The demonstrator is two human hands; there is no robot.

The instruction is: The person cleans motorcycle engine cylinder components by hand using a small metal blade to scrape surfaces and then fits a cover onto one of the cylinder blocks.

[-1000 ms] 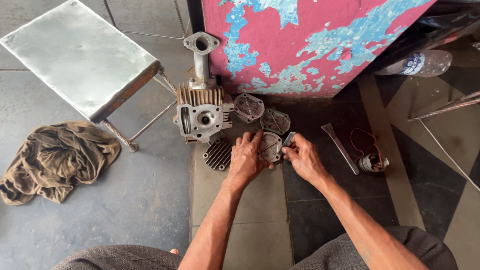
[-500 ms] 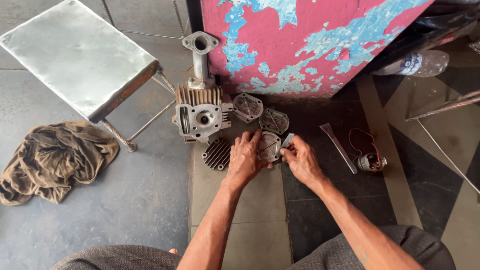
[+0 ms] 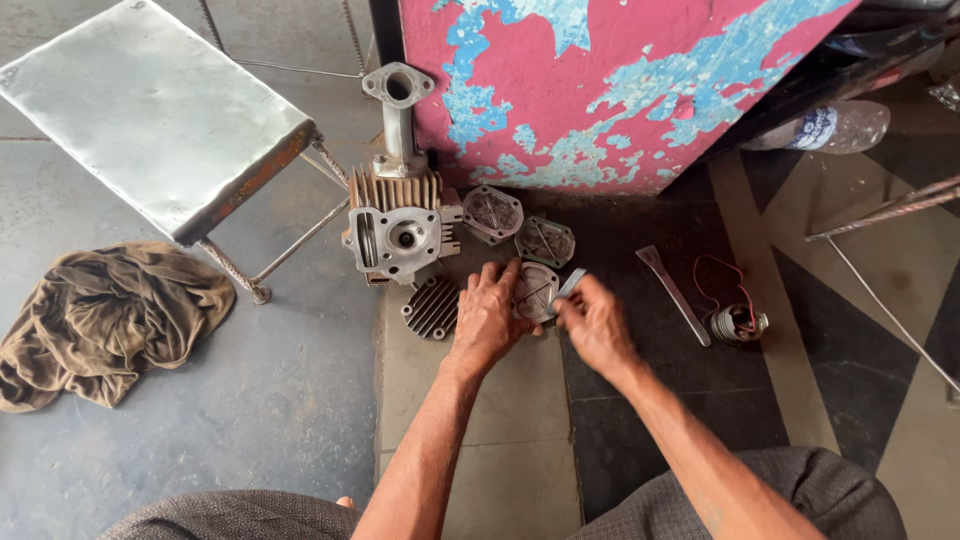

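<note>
A single head-worn view looks steeply down from above at the floor in front of the seated person, whose forearms enter from the bottom edge; the top of the frame reaches a peeling pink panel [image 3: 620,90] and a metal stool [image 3: 150,110], all fairly close
</note>
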